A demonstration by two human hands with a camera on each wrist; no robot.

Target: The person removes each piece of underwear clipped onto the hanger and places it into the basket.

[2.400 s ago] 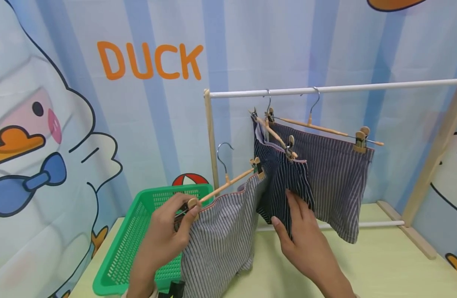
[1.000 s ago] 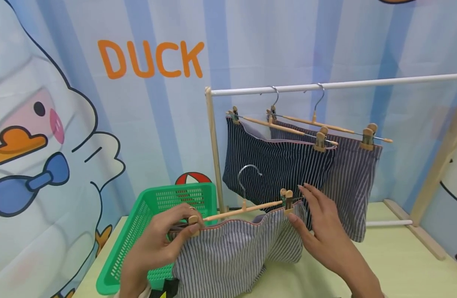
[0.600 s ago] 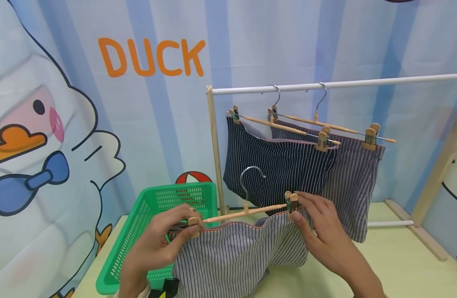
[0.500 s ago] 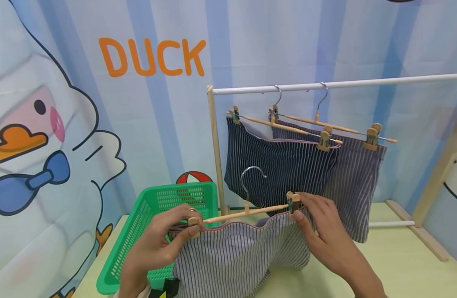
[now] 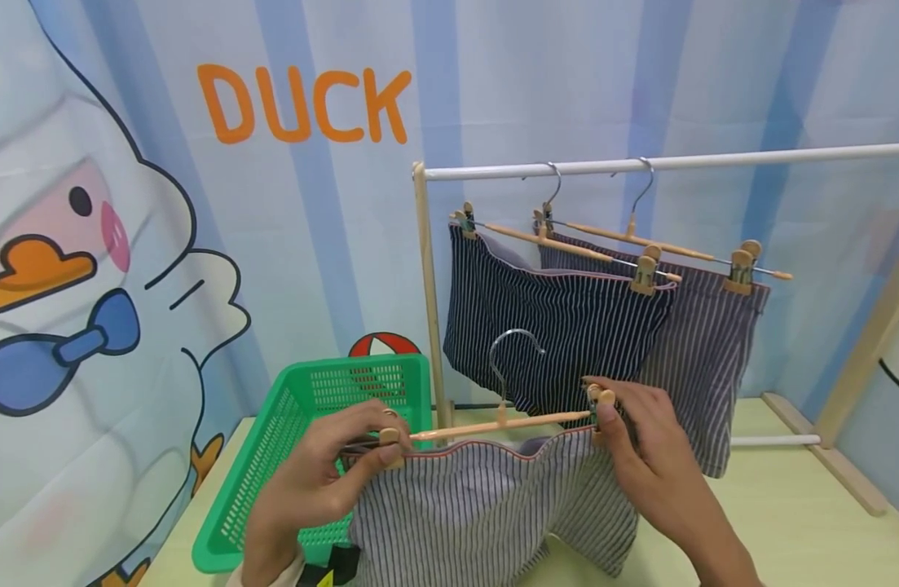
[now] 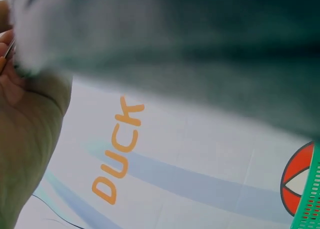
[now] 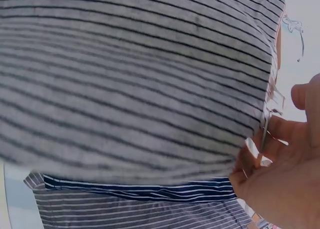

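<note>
Grey striped shorts (image 5: 464, 505) hang by their waistband from a wooden clip hanger (image 5: 500, 425), low in front of the rack. My left hand (image 5: 310, 473) pinches the clip at the hanger's left end, thumb in front. At the other end, my right hand (image 5: 658, 448) has its thumb on the front of the clip (image 5: 601, 403) and its fingers behind. The hanger's metal hook (image 5: 511, 336) points up, free of the rod. In the right wrist view the shorts' cloth fills most of the picture beside my right hand (image 7: 285, 164). Blurred dark cloth covers much of the left wrist view.
From the white rod (image 5: 713, 161) hang navy striped shorts (image 5: 544, 326) and, behind them, purplish-grey striped shorts (image 5: 713, 367), each on a clip hanger. A green basket (image 5: 222, 497) stands at the left on the pale yellow table (image 5: 772, 505). A duck-printed curtain hangs behind.
My right hand has left the navy shorts and taken the held hanger's right clip. The navy shorts have swung round to hang flatter. The held hanger has moved right and down.
</note>
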